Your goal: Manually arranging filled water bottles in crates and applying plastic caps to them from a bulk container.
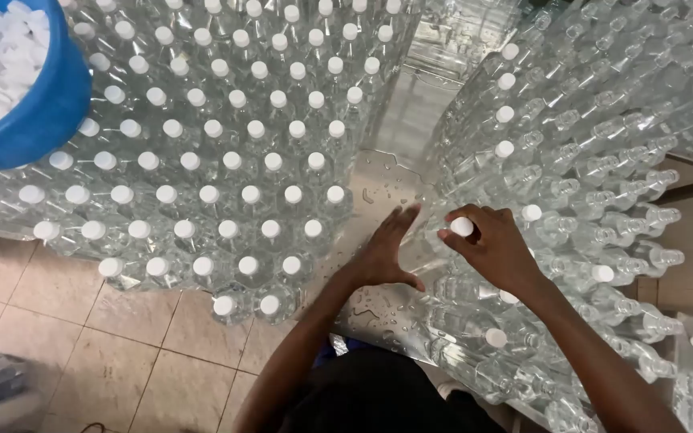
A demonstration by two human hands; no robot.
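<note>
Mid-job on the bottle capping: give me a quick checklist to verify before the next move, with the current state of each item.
1. White cap pinched in right hand fingertips: ok.
2. Cap seated straight on its bottle's neck: cannot tell, fingers cover it.
3. Left hand bracing the clear bottle: ok, open palm against its side.
4. Neighbouring uncapped bottles upright: not ok, many lean.
5. Cap supply in blue bucket: ok, it holds white caps.
6. Footing on tiled floor: not ok, water drops show.

Two bare forearms, no sleeves, dark garment (378, 393) at the torso below.
</note>
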